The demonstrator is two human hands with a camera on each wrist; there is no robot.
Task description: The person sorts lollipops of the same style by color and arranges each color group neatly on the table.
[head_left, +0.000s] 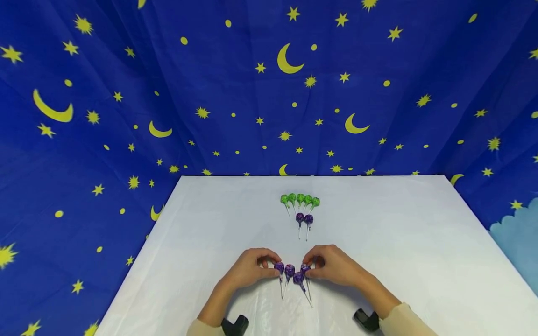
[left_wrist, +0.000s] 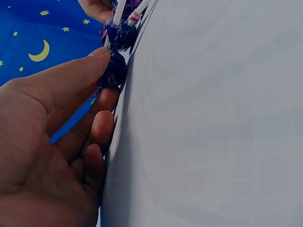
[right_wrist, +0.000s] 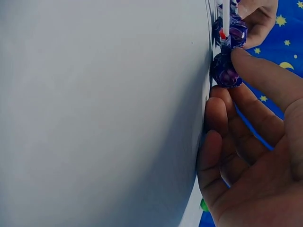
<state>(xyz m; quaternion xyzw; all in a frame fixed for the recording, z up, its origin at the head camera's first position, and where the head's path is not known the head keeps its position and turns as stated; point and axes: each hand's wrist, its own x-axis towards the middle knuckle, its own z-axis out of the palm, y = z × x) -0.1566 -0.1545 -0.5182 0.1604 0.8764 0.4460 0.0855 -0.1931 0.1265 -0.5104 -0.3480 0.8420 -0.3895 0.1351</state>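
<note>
My left hand (head_left: 251, 269) pinches the head of a purple-wrapped lollipop (left_wrist: 113, 71) between thumb and index finger, its white stick toward me. On the other side, my right hand (head_left: 335, 266) pinches another purple lollipop (right_wrist: 226, 72) by its head in the same way. Between the hands lie two more purple lollipops, one upright-looking beside the left one (head_left: 289, 270) and one slanted (head_left: 298, 278) that overlaps the right one. The remaining fingers of both hands curl loosely near the table surface.
Farther back on the white table (head_left: 210, 219), several green lollipops (head_left: 300, 198) lie fanned out in a row. Just in front of them are two purple lollipops, left (head_left: 300, 217) and right (head_left: 308, 219). A blue cloth (head_left: 235, 84) with yellow moons and stars hangs behind the table.
</note>
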